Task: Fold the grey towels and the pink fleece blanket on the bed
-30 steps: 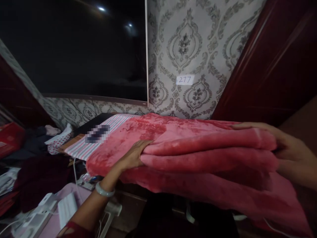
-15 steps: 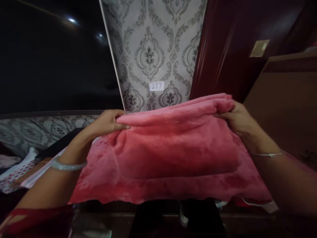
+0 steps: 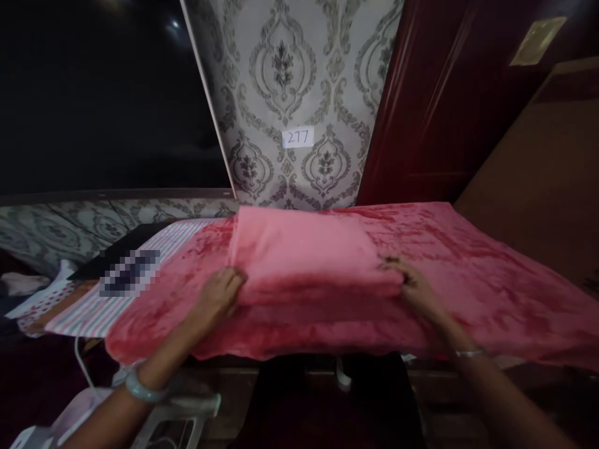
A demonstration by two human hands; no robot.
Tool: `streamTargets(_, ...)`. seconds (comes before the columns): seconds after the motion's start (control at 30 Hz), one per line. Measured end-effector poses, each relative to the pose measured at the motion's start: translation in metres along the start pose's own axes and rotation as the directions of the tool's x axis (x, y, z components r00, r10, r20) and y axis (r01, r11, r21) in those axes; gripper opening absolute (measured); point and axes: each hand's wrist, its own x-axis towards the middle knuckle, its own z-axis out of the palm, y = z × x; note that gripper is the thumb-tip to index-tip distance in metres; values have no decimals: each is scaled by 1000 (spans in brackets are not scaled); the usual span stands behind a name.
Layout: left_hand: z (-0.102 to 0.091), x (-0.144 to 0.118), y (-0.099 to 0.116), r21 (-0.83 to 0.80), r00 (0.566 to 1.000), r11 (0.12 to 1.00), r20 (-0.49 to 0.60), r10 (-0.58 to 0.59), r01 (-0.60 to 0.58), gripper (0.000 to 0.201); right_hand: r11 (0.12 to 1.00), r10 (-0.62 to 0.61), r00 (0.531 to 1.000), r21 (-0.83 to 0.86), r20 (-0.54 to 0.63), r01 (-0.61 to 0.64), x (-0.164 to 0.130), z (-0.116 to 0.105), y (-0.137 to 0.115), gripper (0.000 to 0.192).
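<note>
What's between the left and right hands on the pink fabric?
Head view: the folded pink bundle spans the gap, left hand on its left edge and right hand on its right edge. It lies on the spread pink blanket.

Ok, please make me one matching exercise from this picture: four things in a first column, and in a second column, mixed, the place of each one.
Things:
1. folded pink blanket
2. left hand
3. white label with 277
4. striped cloth

Places:
A. on the patterned wallpaper, above the blanket
B. at the folded blanket's left front corner
C. lying on the spread red blanket, between both hands
D. left of the red blanket, partly under it

Pairs: 1-C, 2-B, 3-A, 4-D. The right hand rests at the folded blanket's right front corner.
</note>
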Motion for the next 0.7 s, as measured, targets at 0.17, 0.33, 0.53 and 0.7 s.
streamTargets(0.17,33,-58,8,-347,946,882,63,-319,320,24,963,234,968,118,93,-244,-58,12,43,31)
streamTargets(0.33,20,-38,-1,-472,702,581,121,-702,663,35,927,371,926,23,67,-373,-48,7,36,46)
streamTargets(0.53,29,-22,0,-309,677,606,246,-693,733,46,917,385,920,-143,76,-372,-41,14,33,60)
streamTargets(0.7,36,-17,-2,-300,671,606,214,-710,737,38,908,418,901,-34,116,-417,-31,14,13,59)
